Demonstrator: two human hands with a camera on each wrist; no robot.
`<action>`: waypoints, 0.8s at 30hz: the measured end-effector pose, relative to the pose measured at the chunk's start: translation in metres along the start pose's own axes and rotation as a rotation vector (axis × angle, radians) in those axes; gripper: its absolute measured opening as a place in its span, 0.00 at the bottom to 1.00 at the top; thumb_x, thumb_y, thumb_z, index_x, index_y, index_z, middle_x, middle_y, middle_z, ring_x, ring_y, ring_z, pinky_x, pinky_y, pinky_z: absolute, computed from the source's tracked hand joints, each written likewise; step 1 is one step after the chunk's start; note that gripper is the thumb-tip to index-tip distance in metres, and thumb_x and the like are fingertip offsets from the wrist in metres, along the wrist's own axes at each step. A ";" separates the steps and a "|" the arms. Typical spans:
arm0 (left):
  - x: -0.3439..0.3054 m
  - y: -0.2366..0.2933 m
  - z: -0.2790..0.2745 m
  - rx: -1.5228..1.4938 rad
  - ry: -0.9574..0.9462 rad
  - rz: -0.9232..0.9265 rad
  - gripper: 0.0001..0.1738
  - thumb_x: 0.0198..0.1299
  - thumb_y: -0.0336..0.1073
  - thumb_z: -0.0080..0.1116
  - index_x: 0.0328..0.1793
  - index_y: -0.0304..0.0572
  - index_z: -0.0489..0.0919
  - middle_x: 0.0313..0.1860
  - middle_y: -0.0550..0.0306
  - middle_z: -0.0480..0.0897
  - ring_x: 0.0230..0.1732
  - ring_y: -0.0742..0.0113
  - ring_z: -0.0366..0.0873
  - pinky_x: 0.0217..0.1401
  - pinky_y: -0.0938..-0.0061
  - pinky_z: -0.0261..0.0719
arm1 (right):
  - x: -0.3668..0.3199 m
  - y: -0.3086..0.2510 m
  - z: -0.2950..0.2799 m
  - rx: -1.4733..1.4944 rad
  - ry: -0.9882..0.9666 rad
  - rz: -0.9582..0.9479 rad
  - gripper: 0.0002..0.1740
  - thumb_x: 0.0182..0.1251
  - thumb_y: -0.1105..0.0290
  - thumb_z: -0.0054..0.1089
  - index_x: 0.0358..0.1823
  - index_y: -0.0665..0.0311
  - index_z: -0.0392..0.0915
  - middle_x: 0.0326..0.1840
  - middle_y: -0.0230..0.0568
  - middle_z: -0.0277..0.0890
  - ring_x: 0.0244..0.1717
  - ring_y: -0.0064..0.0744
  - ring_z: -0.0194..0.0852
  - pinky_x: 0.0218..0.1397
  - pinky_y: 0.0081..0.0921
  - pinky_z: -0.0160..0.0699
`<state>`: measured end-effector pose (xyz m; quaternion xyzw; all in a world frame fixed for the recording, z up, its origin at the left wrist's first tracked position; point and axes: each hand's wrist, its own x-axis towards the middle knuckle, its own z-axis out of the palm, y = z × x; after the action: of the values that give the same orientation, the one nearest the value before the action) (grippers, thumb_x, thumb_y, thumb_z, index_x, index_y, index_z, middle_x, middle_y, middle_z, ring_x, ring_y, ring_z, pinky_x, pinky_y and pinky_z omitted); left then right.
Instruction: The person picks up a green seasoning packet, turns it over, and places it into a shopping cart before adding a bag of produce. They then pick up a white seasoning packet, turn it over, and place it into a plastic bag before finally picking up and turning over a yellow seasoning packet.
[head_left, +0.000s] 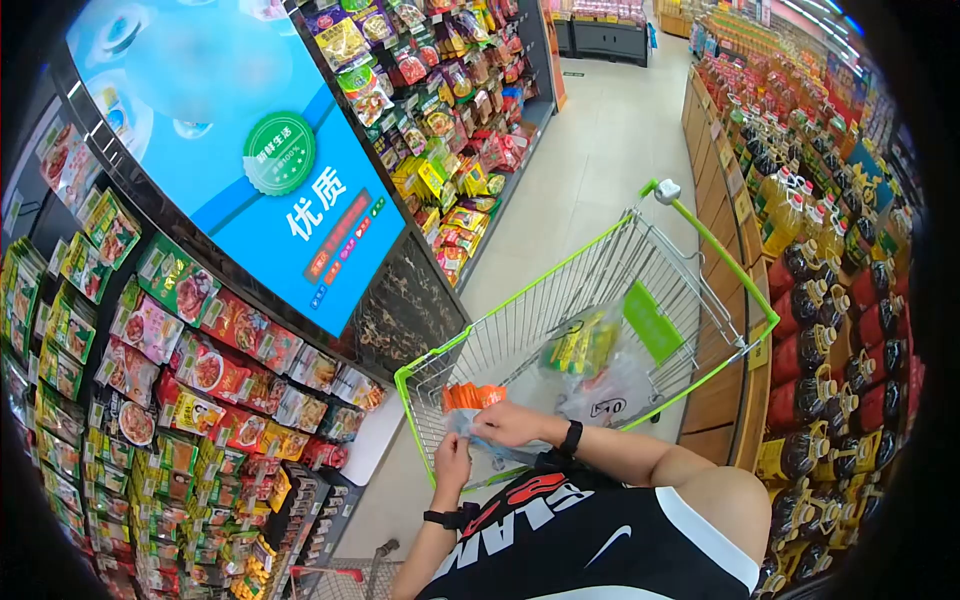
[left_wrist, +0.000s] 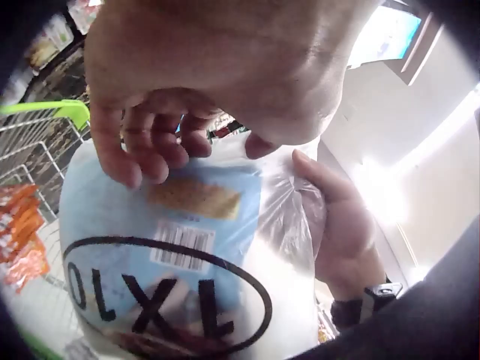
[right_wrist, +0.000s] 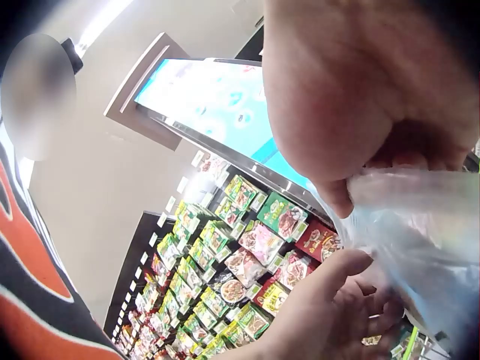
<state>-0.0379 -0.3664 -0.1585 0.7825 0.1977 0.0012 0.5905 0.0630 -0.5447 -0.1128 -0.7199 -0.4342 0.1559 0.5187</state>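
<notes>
Both hands meet at a clear plastic bag (left_wrist: pixel 169 289) printed with a black oval and large characters. Inside it shows a light-blue packet (left_wrist: pixel 124 202) with a barcode. My right hand (head_left: pixel 508 425) grips the bag's gathered top, where creases converge beside the thumb in the left wrist view. The left hand (head_left: pixel 453 463) is close beside it, its fingers loosely bent in front of the bag and its thumb apart from them. In the right wrist view, the left hand (right_wrist: pixel 330 311) appears below the right hand (right_wrist: pixel 345 97), next to the crumpled plastic.
A green-rimmed shopping cart (head_left: pixel 585 243) holds orange packets (head_left: pixel 490 398) and a bagged yellow-green pack (head_left: pixel 582 345). Shelves of packaged food (head_left: pixel 215 375) and a lit advertising panel (head_left: pixel 330 255) line the left. Bottles (head_left: pixel 800 350) stand behind a wooden display edge (head_left: pixel 722 225) on the right.
</notes>
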 end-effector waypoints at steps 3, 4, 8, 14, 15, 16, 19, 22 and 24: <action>-0.004 0.004 0.001 -0.216 -0.040 -0.124 0.16 0.69 0.41 0.55 0.31 0.40 0.71 0.19 0.60 0.74 0.20 0.73 0.72 0.22 0.71 0.68 | 0.005 0.006 0.001 -0.079 -0.016 0.011 0.20 0.74 0.60 0.51 0.27 0.68 0.74 0.22 0.52 0.70 0.24 0.48 0.68 0.32 0.41 0.69; -0.005 0.003 0.002 -0.140 -0.044 -0.099 0.17 0.69 0.43 0.56 0.31 0.40 0.72 0.19 0.59 0.74 0.20 0.72 0.73 0.23 0.71 0.69 | 0.004 0.008 -0.001 -0.088 -0.024 0.005 0.19 0.73 0.60 0.52 0.28 0.68 0.74 0.22 0.52 0.70 0.24 0.48 0.69 0.32 0.41 0.69; -0.012 0.003 0.002 0.302 0.013 0.104 0.20 0.69 0.49 0.58 0.33 0.39 0.72 0.21 0.55 0.77 0.21 0.67 0.77 0.24 0.70 0.71 | 0.002 0.011 0.000 -0.081 -0.106 -0.037 0.18 0.71 0.61 0.53 0.28 0.68 0.74 0.23 0.53 0.71 0.25 0.50 0.72 0.32 0.42 0.70; -0.007 -0.037 0.003 0.074 -0.082 -0.128 0.15 0.71 0.43 0.56 0.39 0.40 0.69 0.29 0.56 0.77 0.27 0.67 0.83 0.21 0.74 0.80 | 0.000 0.006 0.011 -0.127 -0.179 0.017 0.14 0.66 0.63 0.54 0.28 0.67 0.75 0.24 0.54 0.74 0.27 0.55 0.75 0.34 0.44 0.73; -0.007 -0.037 0.003 0.021 -0.093 -0.138 0.13 0.71 0.42 0.55 0.41 0.41 0.68 0.31 0.56 0.77 0.28 0.67 0.83 0.22 0.73 0.81 | 0.000 0.007 0.014 -0.135 -0.173 0.025 0.15 0.66 0.62 0.54 0.28 0.66 0.76 0.25 0.55 0.75 0.28 0.56 0.76 0.34 0.46 0.73; -0.007 -0.037 0.003 -0.032 -0.108 -0.148 0.12 0.72 0.41 0.54 0.42 0.42 0.67 0.33 0.55 0.77 0.30 0.66 0.83 0.22 0.73 0.82 | -0.001 0.010 0.017 -0.142 -0.164 0.036 0.16 0.65 0.61 0.54 0.27 0.66 0.76 0.26 0.56 0.76 0.30 0.58 0.77 0.35 0.48 0.73; -0.006 -0.045 0.004 -0.142 -0.149 -0.145 0.10 0.73 0.38 0.52 0.45 0.44 0.64 0.37 0.54 0.77 0.35 0.63 0.84 0.24 0.70 0.84 | -0.002 0.015 0.023 -0.154 -0.143 0.048 0.17 0.65 0.59 0.54 0.27 0.66 0.77 0.27 0.57 0.77 0.31 0.59 0.78 0.35 0.49 0.74; -0.005 -0.039 0.003 -0.181 -0.167 -0.168 0.08 0.73 0.35 0.50 0.46 0.45 0.62 0.39 0.53 0.77 0.39 0.61 0.85 0.24 0.68 0.85 | -0.002 0.005 0.024 -0.146 -0.135 0.061 0.16 0.65 0.59 0.54 0.27 0.66 0.77 0.27 0.57 0.77 0.31 0.59 0.78 0.35 0.48 0.75; -0.006 -0.031 0.001 -0.147 -0.168 -0.197 0.08 0.72 0.33 0.50 0.46 0.45 0.62 0.40 0.52 0.78 0.39 0.60 0.85 0.25 0.67 0.85 | -0.002 0.002 0.023 -0.155 -0.139 0.066 0.16 0.65 0.60 0.53 0.27 0.66 0.78 0.27 0.56 0.78 0.31 0.59 0.79 0.36 0.49 0.76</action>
<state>-0.0528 -0.3625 -0.1858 0.7113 0.2229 -0.1080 0.6578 0.0478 -0.5322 -0.1248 -0.7591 -0.4560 0.1887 0.4247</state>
